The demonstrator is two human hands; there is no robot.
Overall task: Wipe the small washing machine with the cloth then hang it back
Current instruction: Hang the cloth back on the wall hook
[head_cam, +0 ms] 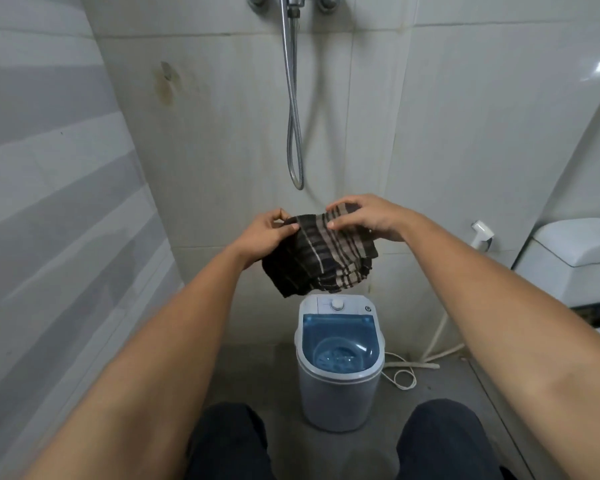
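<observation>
In the middle of the frame both hands hold a dark cloth [321,252] with beige stripes up in the air, in front of the tiled wall [465,133]; the left hand [269,235] pinches the left upper edge of the cloth, its thumb and fingers closed together on the fabric; the right hand [368,216] lies over the right upper part, with the fingers bent down on the cloth and the thumb under its edge, so it grips it too; the rest of the cloth hangs down in folds below the hands. Lower in the frame, just under the cloth but not touching it, the small washing machine [338,362] stands on the grey floor; its blue transparent lid is shut and a white knob sits on the panel at the back. A metal shower hose [293,109] hangs in a loop on the wall in the upper centre; at the right edge a white toilet tank [575,251] is visible; a white cord [404,372] lies on the floor right of the machine; two dark trouser knees are at the bottom.
</observation>
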